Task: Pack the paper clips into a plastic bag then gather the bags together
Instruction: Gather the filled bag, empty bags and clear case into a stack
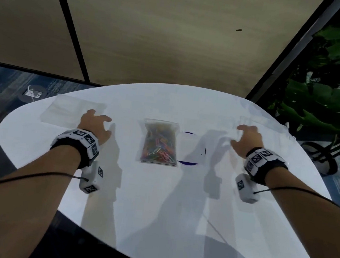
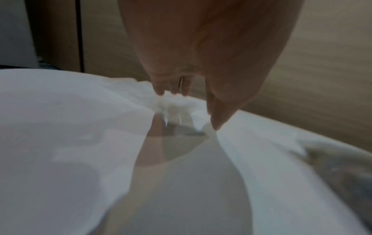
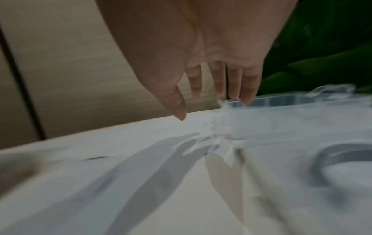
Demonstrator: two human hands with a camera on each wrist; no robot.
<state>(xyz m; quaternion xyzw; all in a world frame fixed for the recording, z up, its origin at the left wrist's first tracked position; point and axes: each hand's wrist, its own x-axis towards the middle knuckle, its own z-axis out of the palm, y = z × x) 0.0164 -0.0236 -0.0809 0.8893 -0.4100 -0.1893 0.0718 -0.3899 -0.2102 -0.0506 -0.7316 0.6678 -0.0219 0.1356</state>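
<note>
A clear plastic bag full of coloured paper clips (image 1: 160, 143) lies flat at the middle of the white table (image 1: 157, 201). To its left lie empty clear bags (image 1: 70, 112). My left hand (image 1: 97, 122) is at their right edge, and its straight fingertips (image 2: 173, 90) touch crinkled plastic (image 2: 177, 105), thumb apart. More clear plastic (image 1: 268, 126) lies at the right. My right hand (image 1: 245, 138) hovers at its left edge, fingers (image 3: 247, 89) straight and spread, their tips at the clear plastic's rim (image 3: 281, 101). Neither hand grips anything.
A blue-edged round shape (image 1: 191, 162) shows on the table just right of the filled bag. A potted plant (image 1: 325, 103) stands beyond the table's right edge. Wood-look wall panels (image 1: 164, 33) rise behind the table.
</note>
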